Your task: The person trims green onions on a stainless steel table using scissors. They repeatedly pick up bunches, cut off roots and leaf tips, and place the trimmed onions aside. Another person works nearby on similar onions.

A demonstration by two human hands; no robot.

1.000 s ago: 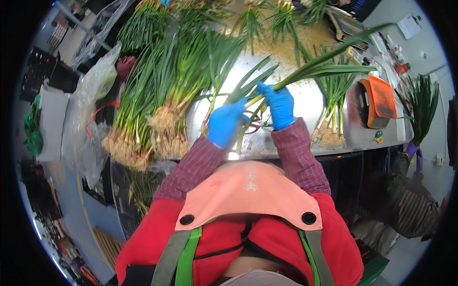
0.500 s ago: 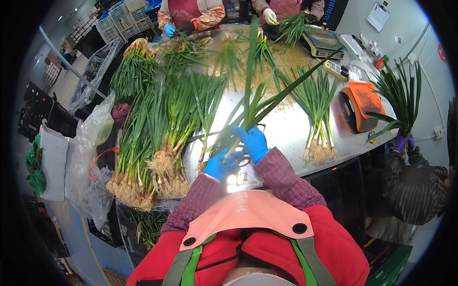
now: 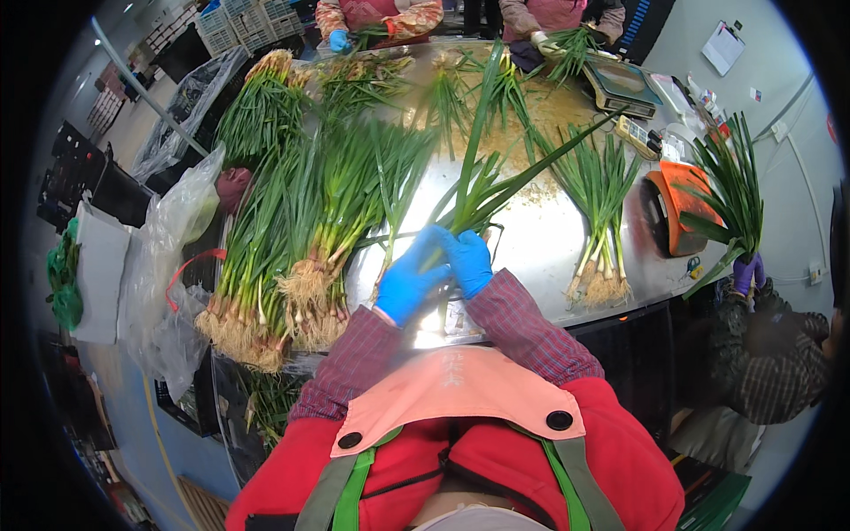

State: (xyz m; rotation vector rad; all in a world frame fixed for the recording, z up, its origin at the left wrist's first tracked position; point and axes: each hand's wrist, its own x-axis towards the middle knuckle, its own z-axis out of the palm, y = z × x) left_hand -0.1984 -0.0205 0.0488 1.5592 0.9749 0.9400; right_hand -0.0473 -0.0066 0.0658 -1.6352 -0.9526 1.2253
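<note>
Both my hands wear blue gloves and meet in front of my apron, above the near side of the metal table [image 3: 544, 234]. My right hand [image 3: 470, 264] is closed around the stems of a long-leaved green garlic plant [image 3: 478, 199], its leaves fanning up and away to the right. Pressed close against it, my left hand [image 3: 413, 277] is wrapped around the lower part of the same stems. The root end is hidden by my fingers. A large pile of green garlic [image 3: 310, 221] with pale, stringy roots lies left of my hands. To the right lies a smaller bunch [image 3: 598, 221].
Co-workers stand at the far side; one blue-gloved hand [image 3: 339, 41] shows there. At right, a person's purple-gloved hand [image 3: 749, 273] holds an upright bunch. An orange scale [image 3: 686, 203] and a grey scale [image 3: 624, 87] stand on the right. Clear plastic sheeting [image 3: 168, 265] hangs at left.
My left hand has risen and closed in against my right, around the stems. The bunch in the purple-gloved hand has shifted slightly left.
</note>
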